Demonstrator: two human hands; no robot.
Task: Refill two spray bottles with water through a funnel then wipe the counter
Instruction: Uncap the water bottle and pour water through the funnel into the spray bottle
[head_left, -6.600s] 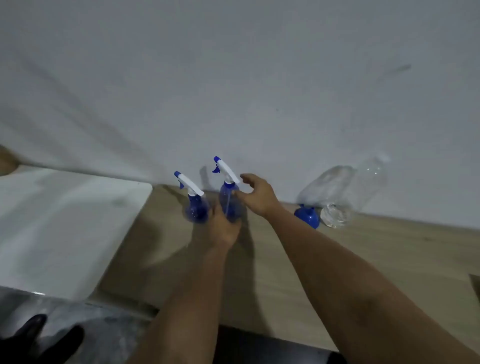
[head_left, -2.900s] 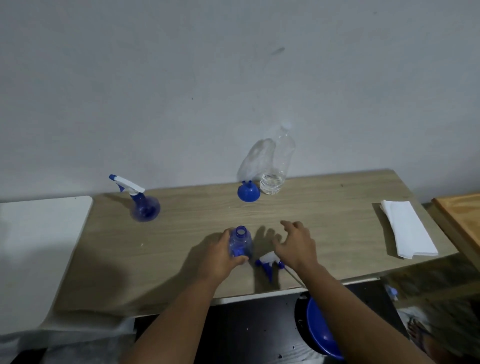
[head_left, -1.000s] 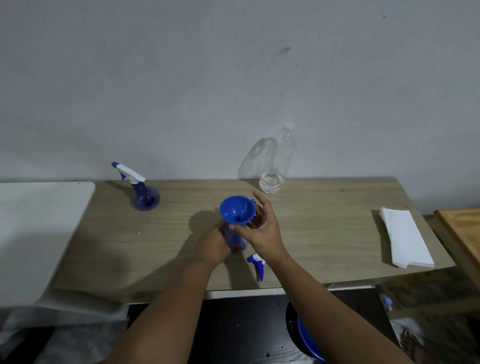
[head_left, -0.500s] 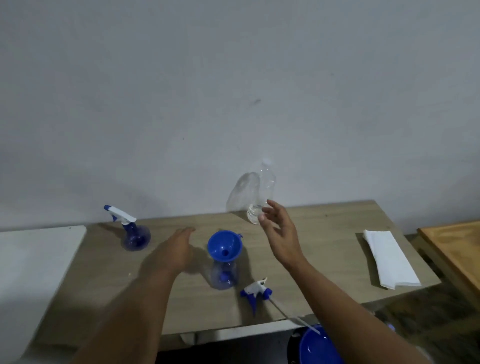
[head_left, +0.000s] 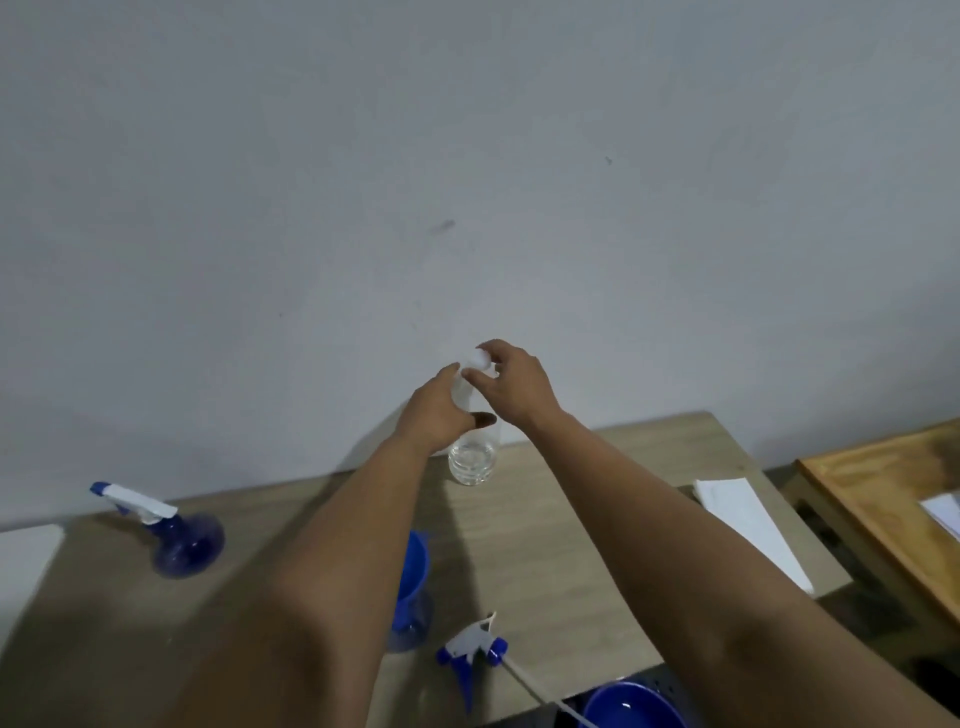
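Observation:
A clear water bottle (head_left: 471, 457) stands upright at the back of the wooden counter (head_left: 561, 561), by the wall. My left hand (head_left: 441, 413) wraps its upper body. My right hand (head_left: 511, 384) pinches its white cap (head_left: 479, 358). Near me, a blue funnel (head_left: 414, 561) sits in the neck of an open blue spray bottle (head_left: 413, 621), mostly hidden by my left forearm. That bottle's removed spray head (head_left: 470, 649) lies on the counter beside it. A second blue spray bottle (head_left: 182, 538), with its trigger head on, stands at the left.
A folded white cloth (head_left: 748, 525) lies at the counter's right end. A wooden table (head_left: 883, 519) with paper on it stands further right. A blue basin (head_left: 631, 706) sits below the front edge. A white surface (head_left: 26, 561) adjoins the counter on the left.
Both hands have left the funnel and the open spray bottle and reached back to the clear water bottle; the left now grips its body and the right its cap.

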